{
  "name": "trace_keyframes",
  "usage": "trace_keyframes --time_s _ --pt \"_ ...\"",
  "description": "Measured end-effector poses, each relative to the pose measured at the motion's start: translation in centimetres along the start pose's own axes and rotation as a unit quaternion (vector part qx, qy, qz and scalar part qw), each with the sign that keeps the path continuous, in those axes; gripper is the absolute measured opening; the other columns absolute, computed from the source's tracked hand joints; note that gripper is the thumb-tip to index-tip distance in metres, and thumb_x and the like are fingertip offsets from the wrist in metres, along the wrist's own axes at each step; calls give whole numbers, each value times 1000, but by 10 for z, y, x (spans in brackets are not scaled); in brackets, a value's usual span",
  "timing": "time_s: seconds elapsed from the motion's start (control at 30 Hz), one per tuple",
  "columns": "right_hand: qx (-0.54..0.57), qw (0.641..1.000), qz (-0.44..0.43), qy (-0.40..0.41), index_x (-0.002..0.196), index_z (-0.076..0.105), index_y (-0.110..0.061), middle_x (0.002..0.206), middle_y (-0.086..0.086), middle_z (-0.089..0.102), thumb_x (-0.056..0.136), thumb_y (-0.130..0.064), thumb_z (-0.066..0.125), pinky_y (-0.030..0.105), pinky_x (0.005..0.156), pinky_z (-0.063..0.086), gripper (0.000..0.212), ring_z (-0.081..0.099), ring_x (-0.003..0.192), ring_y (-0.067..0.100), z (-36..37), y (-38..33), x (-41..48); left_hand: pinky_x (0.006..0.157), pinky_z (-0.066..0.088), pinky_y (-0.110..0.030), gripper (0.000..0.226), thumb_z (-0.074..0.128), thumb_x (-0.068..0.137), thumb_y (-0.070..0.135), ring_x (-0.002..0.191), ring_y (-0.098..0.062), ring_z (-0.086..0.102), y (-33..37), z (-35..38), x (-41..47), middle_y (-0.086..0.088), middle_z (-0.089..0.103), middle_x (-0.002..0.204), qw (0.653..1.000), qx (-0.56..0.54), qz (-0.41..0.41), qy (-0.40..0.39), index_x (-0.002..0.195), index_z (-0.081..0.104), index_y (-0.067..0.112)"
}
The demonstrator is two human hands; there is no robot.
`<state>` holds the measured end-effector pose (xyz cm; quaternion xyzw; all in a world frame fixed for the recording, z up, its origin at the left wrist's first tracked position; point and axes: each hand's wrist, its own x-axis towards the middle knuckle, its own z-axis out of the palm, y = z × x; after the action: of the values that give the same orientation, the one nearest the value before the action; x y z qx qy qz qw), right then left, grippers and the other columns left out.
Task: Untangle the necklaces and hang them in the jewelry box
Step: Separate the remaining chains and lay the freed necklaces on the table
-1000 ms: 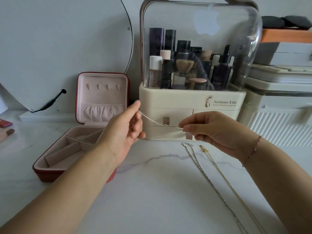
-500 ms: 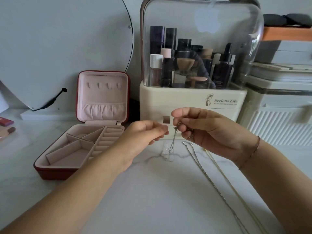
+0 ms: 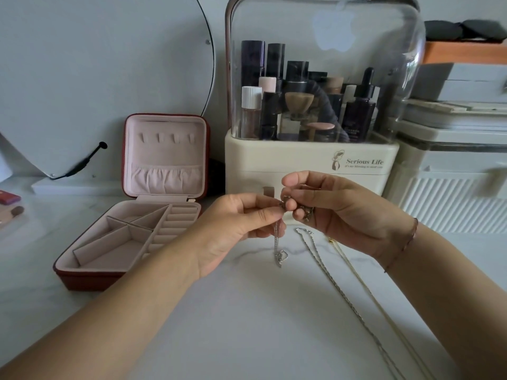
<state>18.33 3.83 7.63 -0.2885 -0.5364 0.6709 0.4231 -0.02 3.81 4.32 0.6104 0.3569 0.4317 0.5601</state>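
Closed together since a second ago, left hand (image 3: 238, 226) and right hand (image 3: 337, 212) both pinch the silver necklace (image 3: 277, 242), dangling below them; jewelry box (image 3: 164, 160) beyond the left hand (hooks (image 3: 167, 137) bare, nothing hung), two more chains (image 3: 329, 272) beneath the right hand wait on the tabletop (image 3: 247, 325).

Setting: home dressing table, a domestic vanity corner.
Evidence: white marble-pattern tabletop (image 3: 247, 325); round mirror (image 3: 96, 78) against the wall; cream cosmetics organiser (image 3: 301, 160) with clear domed lid, marked "Serious Life", stocked with cosmetic bottles (image 3: 251, 111) and a dark dropper bottle (image 3: 360, 105); open pink-lined jewelry box (image 3: 164, 149); makeup brush (image 3: 17, 211) at the left edge; stacked pale storage boxes (image 3: 452, 149) at the right.
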Motion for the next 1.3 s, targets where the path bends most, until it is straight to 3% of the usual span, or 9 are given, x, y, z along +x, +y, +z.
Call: trace_keyframes --time_s 0.17,0.37,0.43,0.57,0.7,0.83,1.03,1.3 --pt "-87 996 1 34 96 63 -3 76 4 62 78 -2 60 16 58 46 19 55 63 9 -1 2 1 78 51 -26 22 66 71 29 75 -12 64 1 -1 1 -4 69 75 999 -24 6 33 84 73 12" --pt "-209 975 -1 79 89 70 -6 72 3 57 87 -2 60 22 68 40 11 46 64 11 1 6 1 74 51 -24 8 65 78 19 68 -9 62 1 -3 4 -1 68 71 996 -40 11 82 78 71 14" --pt "-212 972 -11 98 87 70 -6 69 0 59 84 -7 64 21 69 40 7 46 63 10 0 7 1 77 50 -26 10 63 84 14 67 -8 62 1 -3 5 0 68 69 994 -36 10 102 78 71 13" --pt "-207 971 -34 115 83 68 -8 68 1 56 72 -25 69 23 65 37 21 42 58 9 2 7 1 81 47 -27 10 64 85 15 73 -9 62 0 -2 3 -2 68 72 995 20 10 100 79 73 15" --pt "-230 964 -44 122 77 63 -10 67 2 53 87 -19 62 20 58 36 13 39 55 9 4 9 2 82 47 -28 6 67 82 15 76 -8 63 0 -1 2 1 69 73 996 30 8 81 83 73 17" --pt "-251 961 -44 109 75 63 -9 66 2 52 88 -20 61 21 56 33 17 38 56 10 6 10 2 81 48 -26 29 68 71 29 82 -7 66 1 -2 1 3 71 80 999 10 13 43 96 72 16" --pt "-259 958 -44 120 78 63 -6 64 1 52 88 -21 63 21 56 33 18 38 54 10 8 12 2 89 48 -32 30 73 59 35 81 -10 66 0 2 0 -1 72 76 997 38 23 58 85 73 18" --pt "-284 953 -38 96 86 69 -4 62 6 42 83 -13 69 19 50 28 9 31 52 10 5 10 1 79 48 -25 28 74 58 35 71 -9 58 0 -2 3 3 64 70 997 0 35 76 77 67 16"
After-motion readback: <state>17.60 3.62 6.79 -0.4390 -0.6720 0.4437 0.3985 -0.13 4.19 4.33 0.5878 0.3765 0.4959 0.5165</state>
